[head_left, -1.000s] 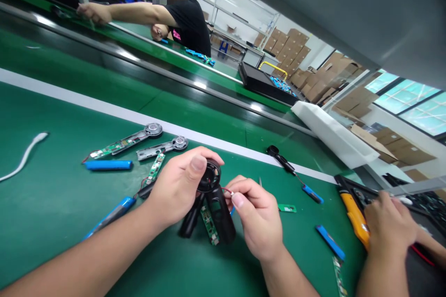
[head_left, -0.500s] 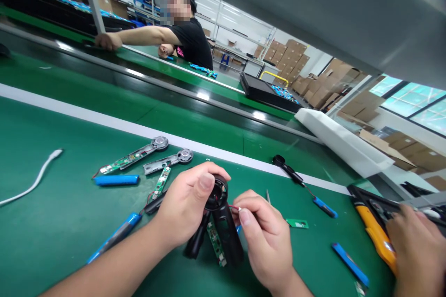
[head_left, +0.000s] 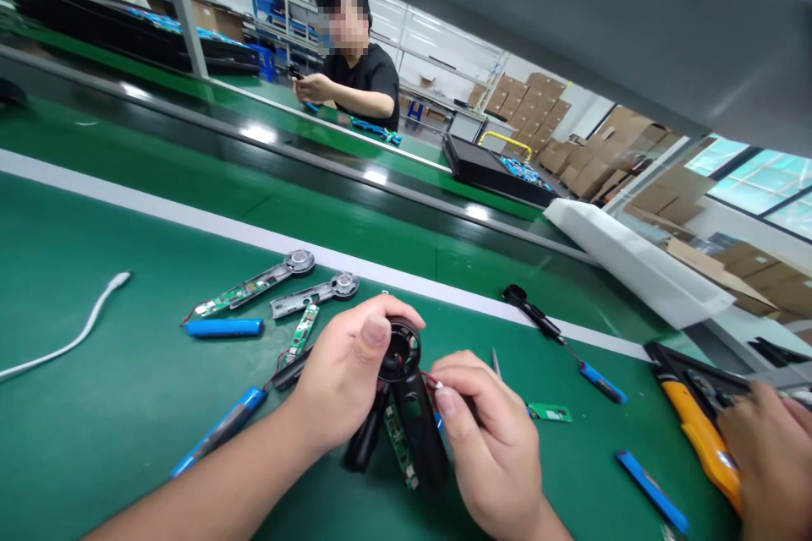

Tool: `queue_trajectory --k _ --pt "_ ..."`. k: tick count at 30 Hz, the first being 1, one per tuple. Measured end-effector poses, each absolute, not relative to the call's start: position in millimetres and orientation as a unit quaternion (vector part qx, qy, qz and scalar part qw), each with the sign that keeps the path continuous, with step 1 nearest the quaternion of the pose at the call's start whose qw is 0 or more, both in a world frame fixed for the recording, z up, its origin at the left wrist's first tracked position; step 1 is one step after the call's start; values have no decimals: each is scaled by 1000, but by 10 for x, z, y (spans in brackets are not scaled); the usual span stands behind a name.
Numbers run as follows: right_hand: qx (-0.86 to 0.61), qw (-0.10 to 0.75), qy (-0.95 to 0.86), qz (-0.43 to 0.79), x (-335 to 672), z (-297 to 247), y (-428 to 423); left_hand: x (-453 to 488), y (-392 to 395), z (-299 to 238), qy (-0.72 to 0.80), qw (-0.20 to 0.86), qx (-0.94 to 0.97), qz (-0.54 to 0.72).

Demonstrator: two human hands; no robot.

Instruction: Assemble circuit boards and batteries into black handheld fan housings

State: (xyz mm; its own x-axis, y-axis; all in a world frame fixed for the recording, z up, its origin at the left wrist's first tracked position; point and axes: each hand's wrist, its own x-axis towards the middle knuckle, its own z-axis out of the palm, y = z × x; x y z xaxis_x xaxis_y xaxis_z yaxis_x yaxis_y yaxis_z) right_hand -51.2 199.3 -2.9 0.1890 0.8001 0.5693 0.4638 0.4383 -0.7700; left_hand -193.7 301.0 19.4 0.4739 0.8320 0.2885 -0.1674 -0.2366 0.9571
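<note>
My left hand [head_left: 352,376] grips a black plastic handle housing [head_left: 415,431] with a round open head [head_left: 399,349]. My right hand [head_left: 491,439] pinches a thin red wire [head_left: 431,379] running from the housing. A green circuit board [head_left: 399,444] lies beneath the housing, partly hidden. A second black handle piece [head_left: 366,439] sits beside it. To the left lie a blue cylindrical battery [head_left: 223,327], a wired blue battery [head_left: 219,431], a narrow circuit board [head_left: 301,334] and two grey-framed speaker modules [head_left: 254,283]. Tweezers [head_left: 496,363] lie just beyond my right hand.
A green work mat [head_left: 127,270] with a white edge strip carries a white cable [head_left: 76,347] and a small green board [head_left: 549,412]. At right, a co-worker's hand [head_left: 774,473] is near a yellow-handled tool [head_left: 701,444]. Conveyors, a co-worker and stacked cartons [head_left: 589,177] lie beyond.
My hands keep the same hold on the housing and wire, while the view has shifted slightly. The co-worker across the conveyor has drawn an outstretched arm back toward their chest.
</note>
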Motion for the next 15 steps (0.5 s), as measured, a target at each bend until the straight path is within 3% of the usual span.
queue_trajectory --k 15 --pt "-500 545 -656 149 -483 0 1971 -1939 2984 186 242 560 650 454"
